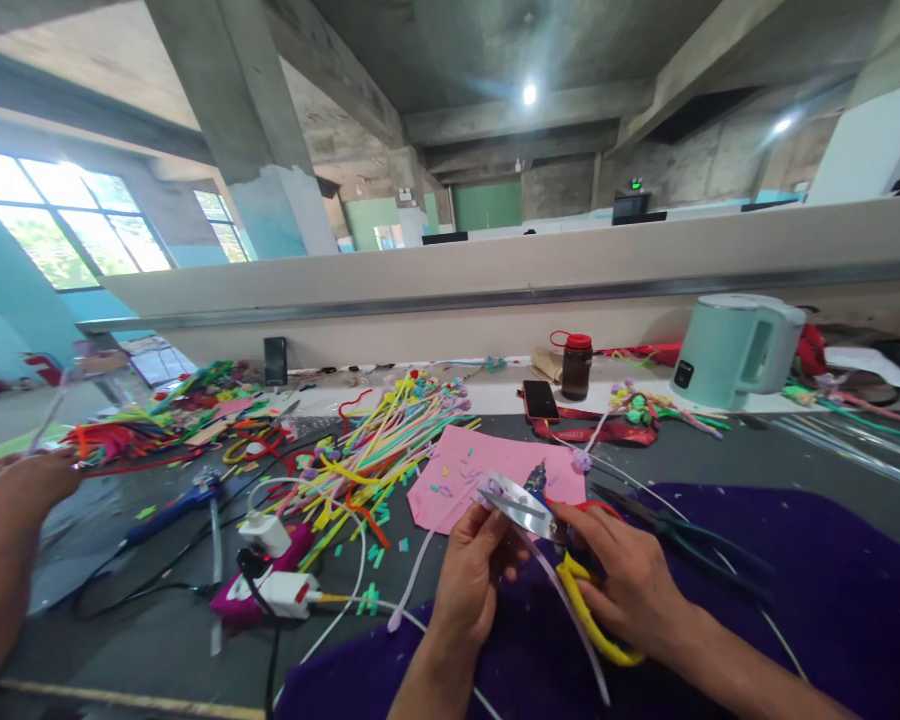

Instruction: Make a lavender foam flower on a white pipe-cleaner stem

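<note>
My left hand [469, 575] pinches a lilac fuzzy stem, like a pipe cleaner [414, 578], whose strands hang down on both sides of it. In my right hand [634, 575] is a pair of scissors [526, 512] with a yellow handle. The shiny blades point left and meet the lilac work right at my left fingertips; whether they are cutting I cannot tell. Beneath the blades lies a pink sheet [439, 470] with small lilac and green scraps on it. A dark purple cloth [810, 560] lies below my hands.
Dark-handled pliers [709, 550] lie at right. A heap of coloured stems [390, 440], a purple-and-white power strip [270, 590] and a blue glue gun [172, 508] sit left. Behind stand a phone [540, 401], bottle [577, 370] and green kettle [720, 350]. Another person's hand [49, 480] reaches in far left.
</note>
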The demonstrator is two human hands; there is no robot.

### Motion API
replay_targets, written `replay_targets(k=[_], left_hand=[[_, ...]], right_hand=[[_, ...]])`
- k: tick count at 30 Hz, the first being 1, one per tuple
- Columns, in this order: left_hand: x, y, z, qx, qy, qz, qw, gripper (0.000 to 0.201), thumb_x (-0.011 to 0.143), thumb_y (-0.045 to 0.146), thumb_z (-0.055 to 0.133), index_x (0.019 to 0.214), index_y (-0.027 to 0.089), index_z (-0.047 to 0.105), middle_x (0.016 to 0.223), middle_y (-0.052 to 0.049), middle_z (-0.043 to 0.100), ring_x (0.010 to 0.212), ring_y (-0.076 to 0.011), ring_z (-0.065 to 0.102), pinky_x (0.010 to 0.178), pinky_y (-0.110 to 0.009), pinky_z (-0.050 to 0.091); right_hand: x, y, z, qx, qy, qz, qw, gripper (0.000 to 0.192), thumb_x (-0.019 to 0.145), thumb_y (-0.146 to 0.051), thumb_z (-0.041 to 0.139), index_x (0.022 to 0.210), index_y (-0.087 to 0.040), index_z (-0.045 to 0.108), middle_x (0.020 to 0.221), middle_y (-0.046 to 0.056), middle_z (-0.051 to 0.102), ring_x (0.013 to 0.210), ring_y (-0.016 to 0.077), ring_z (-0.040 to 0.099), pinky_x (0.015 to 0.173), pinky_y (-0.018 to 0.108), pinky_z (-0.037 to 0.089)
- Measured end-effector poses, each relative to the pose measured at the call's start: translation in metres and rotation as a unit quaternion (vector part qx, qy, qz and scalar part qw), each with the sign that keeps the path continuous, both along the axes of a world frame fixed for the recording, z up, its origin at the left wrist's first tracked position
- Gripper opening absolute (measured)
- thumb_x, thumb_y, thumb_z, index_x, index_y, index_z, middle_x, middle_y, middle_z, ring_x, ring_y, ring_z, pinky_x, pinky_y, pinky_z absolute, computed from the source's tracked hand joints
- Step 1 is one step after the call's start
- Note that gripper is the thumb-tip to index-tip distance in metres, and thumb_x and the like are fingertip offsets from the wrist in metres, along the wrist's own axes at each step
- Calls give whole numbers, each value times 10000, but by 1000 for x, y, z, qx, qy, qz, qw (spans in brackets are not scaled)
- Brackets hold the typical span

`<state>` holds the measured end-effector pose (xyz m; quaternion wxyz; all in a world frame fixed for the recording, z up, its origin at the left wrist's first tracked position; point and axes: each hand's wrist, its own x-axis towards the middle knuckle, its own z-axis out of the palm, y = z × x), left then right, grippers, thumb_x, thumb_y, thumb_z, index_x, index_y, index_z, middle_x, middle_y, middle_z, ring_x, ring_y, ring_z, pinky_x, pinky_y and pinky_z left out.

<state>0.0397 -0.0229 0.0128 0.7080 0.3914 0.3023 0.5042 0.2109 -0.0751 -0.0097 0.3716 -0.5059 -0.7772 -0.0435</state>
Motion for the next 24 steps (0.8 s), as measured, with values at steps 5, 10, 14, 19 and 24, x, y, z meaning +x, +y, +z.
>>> replay_targets(k=[5, 10, 14, 19, 24], left_hand=[[0, 0, -1, 13, 13, 11, 1000, 191, 697, 325, 653, 770, 156, 600, 525, 19, 577, 431, -59, 507, 360, -126, 319], [-1, 0, -1, 20, 14, 15, 1000, 185, 696, 315, 654, 777, 158, 600, 527, 22, 574, 430, -60, 504, 360, -129, 316], [-1, 0, -1, 25, 17, 14, 999, 170, 708, 303, 644, 786, 159, 598, 547, 21, 581, 433, -59, 508, 360, -129, 314], [-2, 0, 1, 18, 19, 5, 1000, 165, 724, 299, 627, 755, 143, 584, 595, 8, 597, 431, -51, 505, 362, -129, 315], [-3, 0, 2, 19, 18, 3, 1000, 166, 735, 290, 615, 781, 134, 584, 614, 2, 603, 427, -44, 502, 359, -126, 307]], right_hand=[[0, 0, 0, -8, -2, -8, 1000, 652, 644, -101, 512, 1273, -191, 365, 1006, 90, 550, 865, 210, 541, 741, 337, 454], [1, -1, -1, -4, -5, 2, 1000, 649, 659, -111, 515, 1284, -182, 354, 983, 88, 568, 807, 192, 559, 702, 315, 466], [2, 0, -1, 12, -16, 2, 1000, 624, 672, -126, 514, 1276, -168, 363, 1008, 104, 576, 806, 193, 573, 700, 314, 475], [3, 1, -1, 26, -34, -6, 999, 578, 697, -148, 508, 1263, -151, 387, 967, 108, 599, 810, 202, 590, 682, 304, 486], [3, 1, -1, 23, -44, -8, 999, 578, 704, -145, 502, 1267, -149, 377, 936, 101, 603, 791, 203, 595, 666, 305, 489]])
